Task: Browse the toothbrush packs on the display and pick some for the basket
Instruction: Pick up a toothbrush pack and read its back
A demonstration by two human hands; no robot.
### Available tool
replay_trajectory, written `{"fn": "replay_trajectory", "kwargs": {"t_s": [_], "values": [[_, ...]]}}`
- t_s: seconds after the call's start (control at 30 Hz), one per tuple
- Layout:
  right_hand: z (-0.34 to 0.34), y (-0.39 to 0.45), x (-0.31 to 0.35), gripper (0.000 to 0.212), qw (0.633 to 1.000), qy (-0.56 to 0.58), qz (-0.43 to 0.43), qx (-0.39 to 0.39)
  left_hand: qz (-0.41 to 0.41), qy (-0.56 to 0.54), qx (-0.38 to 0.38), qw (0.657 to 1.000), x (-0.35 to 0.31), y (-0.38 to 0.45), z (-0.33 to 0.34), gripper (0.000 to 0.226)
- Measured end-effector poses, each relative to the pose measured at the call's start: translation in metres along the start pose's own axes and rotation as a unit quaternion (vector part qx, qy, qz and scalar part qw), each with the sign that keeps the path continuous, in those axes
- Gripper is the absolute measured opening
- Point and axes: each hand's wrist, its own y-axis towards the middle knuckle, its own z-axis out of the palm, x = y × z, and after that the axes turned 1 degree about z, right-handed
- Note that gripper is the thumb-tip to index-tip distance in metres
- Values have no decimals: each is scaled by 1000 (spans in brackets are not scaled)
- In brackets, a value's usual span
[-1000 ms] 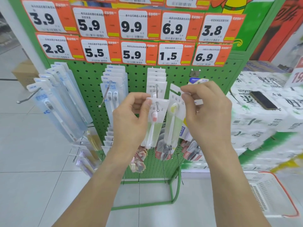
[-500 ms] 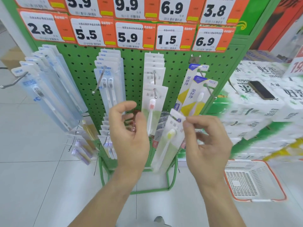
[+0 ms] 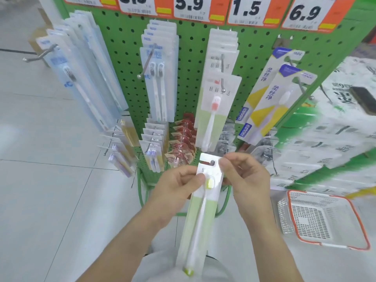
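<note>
I hold one toothbrush pack [image 3: 200,216], white and pale green with a yellow-headed brush, upright in front of me below the display. My left hand [image 3: 176,190] pinches its upper left edge and my right hand [image 3: 247,180] pinches its upper right corner. On the green pegboard display [image 3: 189,64] hang more packs: a matching one with a pink brush [image 3: 215,110], yellow-and-white packs [image 3: 268,102] to the right, clear blue twin-brush packs [image 3: 159,78] and long blue packs [image 3: 81,78] to the left. The white basket [image 3: 323,218] with an orange rim sits on the floor at lower right.
Orange price tags [image 3: 195,9] line the top of the display. Small red packets [image 3: 183,139] and smaller brush packs [image 3: 152,147] hang on lower hooks. Bare metal hooks [image 3: 39,54] stick out at left. Stacked tissue packs [image 3: 335,129] with a dark phone [image 3: 364,100] on top stand to the right.
The yellow-brush pack has come off the hook and down toward me. My left hand has let go of the hanging pink-brush pack and now holds the yellow one too. The view tilted down.
</note>
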Motion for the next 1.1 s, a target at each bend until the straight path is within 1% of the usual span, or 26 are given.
{"fn": "replay_trajectory", "kwargs": {"t_s": [0.07,0.17,0.23,0.3,0.4,0.47,0.57,0.6,0.67,0.73,0.8,0.87,0.93,0.97,1.07,1.1], "values": [[2,-2,-3,15,999,-10,16,27,-6,-17,-25,1000,5,-2,-1,23],[2,-6,-9,31,994,-38,42,96,-7,-18,-57,998,12,-7,-4,26],[2,-11,-12,39,989,-50,46,131,-14,-10,-70,997,15,-9,-7,22],[2,-13,-14,45,987,-67,45,140,-24,1,-86,996,16,-10,-10,21],[3,-14,-20,50,985,-101,63,127,-28,18,-88,996,18,-12,-14,27],[4,-14,-21,40,983,-105,86,125,-36,36,-77,996,20,-15,-17,20],[3,-13,-20,12,980,-83,125,135,-49,50,-60,996,25,-20,-19,17],[2,-13,-20,8,976,-81,138,149,-50,47,-65,996,25,-21,-19,17],[0,-15,-21,9,965,-83,154,196,-44,51,-80,995,23,-22,-19,15],[0,-16,-22,9,961,-89,147,216,-45,63,-81,994,24,-22,-20,15],[0,-16,-23,9,970,-83,134,185,-57,82,-49,994,27,-23,-23,20],[-1,-14,-26,9,981,-60,136,127,-68,128,-5,989,32,-26,-26,20],[-4,-10,-28,9,985,-32,146,82,-81,166,9,983,36,-30,-27,25],[-5,-10,-28,10,986,-23,150,71,-95,168,9,981,37,-32,-27,31],[-5,-10,-27,9,985,-8,162,51,-118,185,17,976,38,-34,-30,67],[-6,-10,-27,9,986,-4,164,38,-122,194,22,973,38,-34,-31,70]]}}
